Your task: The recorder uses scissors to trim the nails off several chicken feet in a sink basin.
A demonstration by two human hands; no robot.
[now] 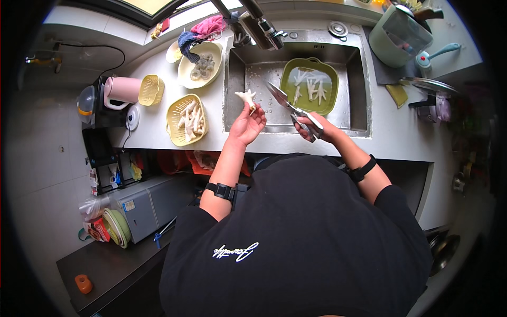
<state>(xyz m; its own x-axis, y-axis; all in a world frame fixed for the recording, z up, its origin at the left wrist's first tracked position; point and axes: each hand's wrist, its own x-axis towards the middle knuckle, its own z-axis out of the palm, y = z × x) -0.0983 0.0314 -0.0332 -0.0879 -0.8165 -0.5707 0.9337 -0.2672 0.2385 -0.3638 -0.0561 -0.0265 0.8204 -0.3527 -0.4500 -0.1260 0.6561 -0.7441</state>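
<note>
A pale chicken foot [246, 97] is pinched in the fingertips of my left hand [248, 125], over the sink's left front. My right hand [315, 126] grips kitchen scissors [286, 101] by the handles; the blades point up and left, apart from the held foot. Behind the scissors, a green basin [335, 95] sits in the steel sink [261, 67], with several chicken feet [311, 87] lying in water. Left of the sink, a yellow slotted basket [170, 119] holds more chicken feet [191, 121].
A faucet [259, 29] hangs over the sink's back edge. At the left stand an oval dish [194, 82] of what looks like shrimp, a small yellow basket [151, 90] and a pink kettle [124, 90]. A light green container [390, 39] stands at the back right.
</note>
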